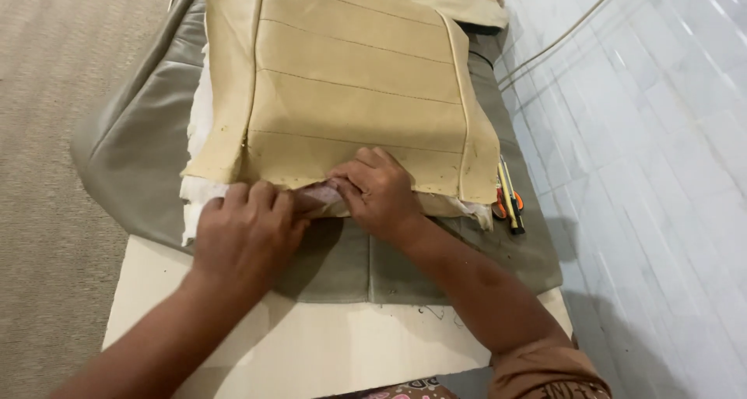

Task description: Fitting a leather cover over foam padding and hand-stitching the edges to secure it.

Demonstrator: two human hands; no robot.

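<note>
A large grey leather cover [140, 146] lies spread over a pale board [311, 352] on the carpeted floor [54, 95], beside a white tiled wall [654, 134]. On top of it rests a tan stitched panel [350, 95], a roughly square piece with parallel seams running across it from left to right; its long axis runs away from the person, and its near edge faces the hands. White padding [198, 119] shows under the panel along its left side and at the near corners. Most of the near edge lies flat and appears already joined or trimmed, while the middle stretch under the hands looks to be the part in work, so I judge the edge partly done. The left hand [245, 232] is curled, its fingers pinching the near edge, and the right hand [377, 193] presses its bent fingers together on the same lifted bit of edge, just beside it. A yellow cutter [510, 200] lies near the panel's right corner, with orange-handled scissors [499, 206] touching it.
</note>
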